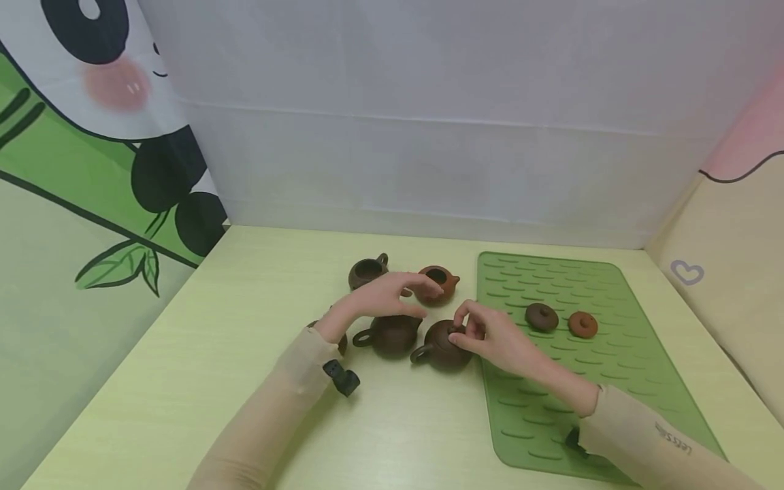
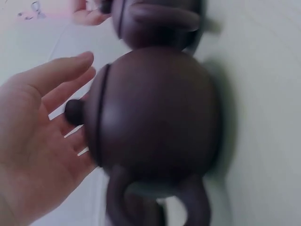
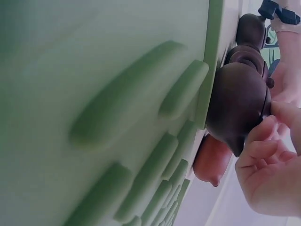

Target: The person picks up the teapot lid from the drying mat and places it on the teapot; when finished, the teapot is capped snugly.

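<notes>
Reaching in from lower right with right hand (image 1: 499,340), forearm slanting up and left. Pinching lid (image 1: 442,338) by its knob between thumb and index finger, with other fingers curled in. Reaching in from lower left with left hand (image 1: 388,296), arched over middle teapot (image 1: 394,338). Held wide, palm toward the pot, fingers extended, gripping nothing; can't tell whether touching its knob (image 2: 74,112).

Directly under right fingertips: near-right teapot (image 1: 448,357), standing upright on counter (image 1: 392,435), just beside left edge of green mat (image 1: 520,425). Dark brown, round-bellied, smooth, with loop handle toward the left hand's side and short spout visible in right wrist view. Looks lidded, with seam showing near the fingers.

Below left hand: middle teapot, similarly dark, round, lidded, handle to the left. Behind left wrist: another brown pot (image 1: 341,342), mostly hidden. Beyond left hand: dark lidless pot (image 1: 367,271) and reddish-brown lidless pot (image 1: 445,292), partly covered by fingers. Right of right hand, on the mat: dark lid (image 1: 542,318) and reddish lid (image 1: 583,325), side by side, apart.
</notes>
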Demonstrator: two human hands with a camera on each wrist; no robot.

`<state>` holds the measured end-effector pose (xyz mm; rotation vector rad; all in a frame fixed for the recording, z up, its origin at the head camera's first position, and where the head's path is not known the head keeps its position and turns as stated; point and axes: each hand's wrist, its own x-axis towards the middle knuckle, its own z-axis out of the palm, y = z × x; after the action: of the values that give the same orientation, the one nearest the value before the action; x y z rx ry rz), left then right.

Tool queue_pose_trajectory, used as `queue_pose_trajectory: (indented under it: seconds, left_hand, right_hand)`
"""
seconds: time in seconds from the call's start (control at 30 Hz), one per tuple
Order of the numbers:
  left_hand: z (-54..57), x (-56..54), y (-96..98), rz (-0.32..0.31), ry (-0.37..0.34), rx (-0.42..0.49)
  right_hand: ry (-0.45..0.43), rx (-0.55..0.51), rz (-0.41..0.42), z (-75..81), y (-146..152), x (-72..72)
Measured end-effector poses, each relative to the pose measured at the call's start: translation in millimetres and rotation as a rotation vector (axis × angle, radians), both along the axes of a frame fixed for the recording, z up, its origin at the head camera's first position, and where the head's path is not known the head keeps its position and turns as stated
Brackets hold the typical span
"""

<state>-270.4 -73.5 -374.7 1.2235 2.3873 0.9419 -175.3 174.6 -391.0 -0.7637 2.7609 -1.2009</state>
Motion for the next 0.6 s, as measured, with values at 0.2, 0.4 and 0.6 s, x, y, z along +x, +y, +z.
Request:
queue_pose_trajectory:
  seconds: [0.2,0.4,0.6]
  left_hand:
    - [15.4,-2.1,-20.5,0.150,0.038,0.182]
    - [26.2,-4.9,-51.7,0.348,0.028,0.364]
    - [24.0,-8.9,-84.0,0.462,0.038,0.353]
  right_hand:
    - [0.000,-0.010,0.001,-1.1,0,-0.4]
    - [0.010,-0.013,-0.001,-3.8,0,-1.3]
    - [0.010,-0.009,-0.005,-4.7,0,-1.7]
